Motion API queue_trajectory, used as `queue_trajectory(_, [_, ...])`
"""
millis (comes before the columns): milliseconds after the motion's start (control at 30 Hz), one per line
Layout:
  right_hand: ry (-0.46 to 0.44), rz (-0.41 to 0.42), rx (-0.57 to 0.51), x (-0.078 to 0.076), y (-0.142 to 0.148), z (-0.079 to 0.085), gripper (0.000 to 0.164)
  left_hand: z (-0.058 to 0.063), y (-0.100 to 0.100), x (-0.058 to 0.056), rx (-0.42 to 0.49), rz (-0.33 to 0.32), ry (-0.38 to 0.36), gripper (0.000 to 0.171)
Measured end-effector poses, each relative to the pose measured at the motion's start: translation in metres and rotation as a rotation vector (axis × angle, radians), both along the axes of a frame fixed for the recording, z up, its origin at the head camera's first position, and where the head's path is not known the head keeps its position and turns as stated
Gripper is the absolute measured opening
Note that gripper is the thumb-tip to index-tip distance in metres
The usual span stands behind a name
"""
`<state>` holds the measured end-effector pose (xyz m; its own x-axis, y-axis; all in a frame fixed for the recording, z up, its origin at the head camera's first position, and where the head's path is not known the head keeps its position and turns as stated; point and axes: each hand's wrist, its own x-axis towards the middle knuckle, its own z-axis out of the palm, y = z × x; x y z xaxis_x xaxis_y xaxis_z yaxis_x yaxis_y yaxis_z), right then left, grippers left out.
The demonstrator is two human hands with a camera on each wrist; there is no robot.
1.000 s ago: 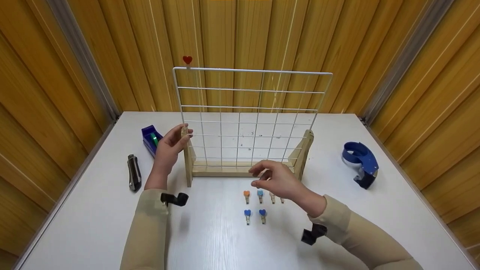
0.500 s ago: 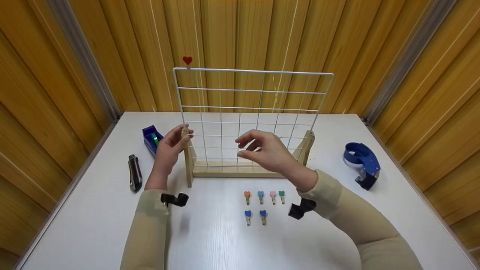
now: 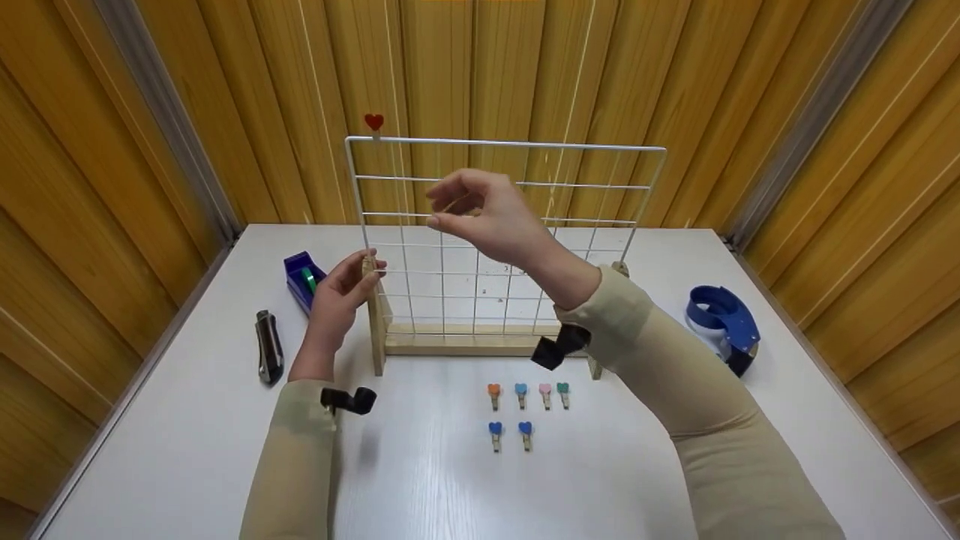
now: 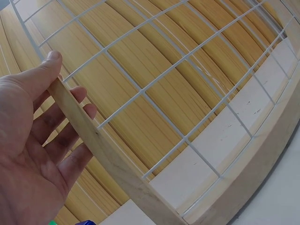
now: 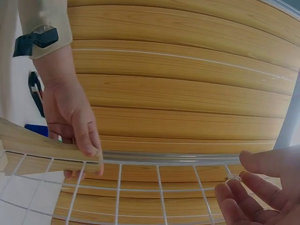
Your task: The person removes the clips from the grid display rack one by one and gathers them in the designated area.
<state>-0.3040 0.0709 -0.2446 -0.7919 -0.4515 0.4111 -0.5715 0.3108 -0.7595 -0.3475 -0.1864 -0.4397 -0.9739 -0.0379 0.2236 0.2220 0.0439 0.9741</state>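
Observation:
A white wire grid (image 3: pixel 442 271) stands upright in a wooden stand (image 3: pixel 450 345). My left hand (image 3: pixel 341 289) grips the top of the stand's left post (image 4: pixel 101 147), thumb on one side and fingers round the other. My right hand (image 3: pixel 487 214) is raised in front of the grid, fingers loosely bent, thumb and index finger apart with nothing visible between them. A red heart clip (image 3: pixel 373 121) sits at the left end of the grid's top rail. In the right wrist view, a small pale clip part (image 5: pixel 231 177) shows near the right hand's fingertips (image 5: pixel 246 160).
Several heart clothespins lie in two rows before the stand, among them an orange one (image 3: pixel 493 396) and a blue one (image 3: pixel 496 435). A utility knife (image 3: pixel 268 346) and a tape dispenser (image 3: pixel 300 276) are on the left. A blue tape gun (image 3: pixel 731 322) lies right.
My right hand has risen from above the clothespins, moving up and left across the grid. My left hand stays on the post.

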Motion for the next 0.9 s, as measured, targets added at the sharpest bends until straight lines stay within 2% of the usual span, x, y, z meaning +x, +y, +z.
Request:
queue_trajectory(100, [0.057, -0.004, -0.058, -0.005, -0.013, 0.013, 0.025, 0.000, 0.000, 0.001, -0.008, 0.005, 0.000, 0.047])
queue_trajectory(233, [0.134, -0.049, -0.101, -0.015, -0.028, 0.027, 0.028, 0.001, 0.002, 0.002, -0.004, 0.006, 0.004, 0.047])
queue_trajectory(367, [0.180, -0.115, -0.083, -0.027, -0.038, 0.041, 0.035, 0.002, 0.003, 0.002, 0.003, -0.004, 0.002, 0.049])
queue_trajectory(533, [0.177, -0.131, -0.012, -0.041, -0.049, 0.054, 0.036, 0.003, 0.004, 0.002, 0.006, -0.006, -0.008, 0.048])
queue_trajectory(733, [0.107, -0.112, 0.100, -0.049, -0.058, 0.056, 0.040, 0.001, 0.004, 0.001, 0.010, -0.010, -0.011, 0.046])
queue_trajectory(900, [0.066, -0.106, 0.073, -0.052, -0.062, 0.053, 0.034, 0.000, 0.002, -0.001, 0.015, -0.010, -0.007, 0.045])
